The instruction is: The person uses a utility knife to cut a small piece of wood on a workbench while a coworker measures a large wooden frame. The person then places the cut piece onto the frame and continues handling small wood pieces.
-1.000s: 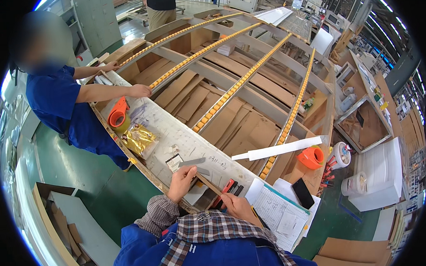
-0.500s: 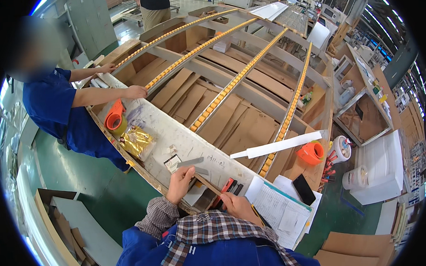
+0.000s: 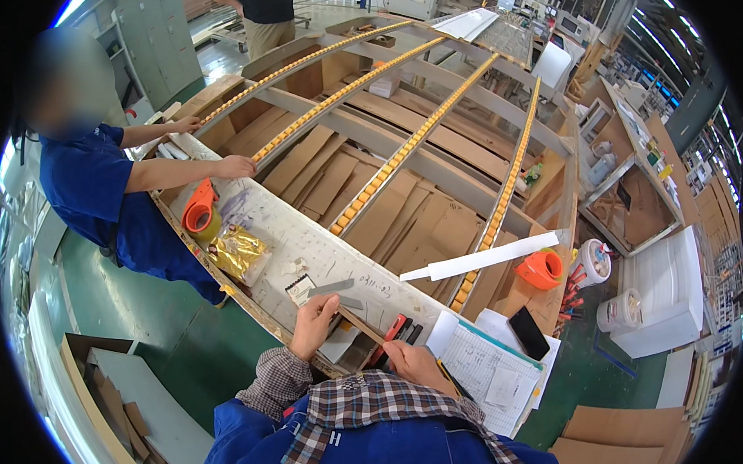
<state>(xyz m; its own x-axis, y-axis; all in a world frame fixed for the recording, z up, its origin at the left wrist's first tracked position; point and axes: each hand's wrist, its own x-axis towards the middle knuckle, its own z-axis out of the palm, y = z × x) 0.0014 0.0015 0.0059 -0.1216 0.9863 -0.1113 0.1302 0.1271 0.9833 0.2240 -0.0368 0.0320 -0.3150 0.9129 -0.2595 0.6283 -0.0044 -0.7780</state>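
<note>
OK quick rundown: the grey piece (image 3: pixel 331 287), flat w/ two arms, is right at the fingertips of the left hand (image 3: pixel 312 328), poking out past them to the far right. Thumb & fingers look pinched on it. A thin brown strip (image 3: pixel 362 326) slants from there down toward the right hand (image 3: pixel 413 364), which is curled by its near end; can't tell if it's actually gripping. Red and black markers (image 3: pixel 408 330) sit just beyond the right hand. Counter (image 3: pixel 298 234) is whitish, w/ scuffs & handwriting; small notepad (image 3: pixel 301 290) just left of the grey piece, then a gold packet (image 3: pixel 240 251) and an orange tape dispenser (image 3: pixel 197 212) farther left. Right side's got paper sheets (image 3: pixel 483 375), a black phone (image 3: pixel 528 333), another orange dispenser & a long white strip (image 3: pixel 491 256) lying over a roller track. Four yellow roller tracks (image 3: pixel 417 140) run off to the far side over a frame w/ cardboard (image 3: pixel 429 230) underneath. Co-worker (image 3: pixel 92 184) in blue stands far left, both hands at the tracks' near ends. Rm = workshop, green floor (image 3: pixel 174 329), white buckets to the right, machines at the far end.
</note>
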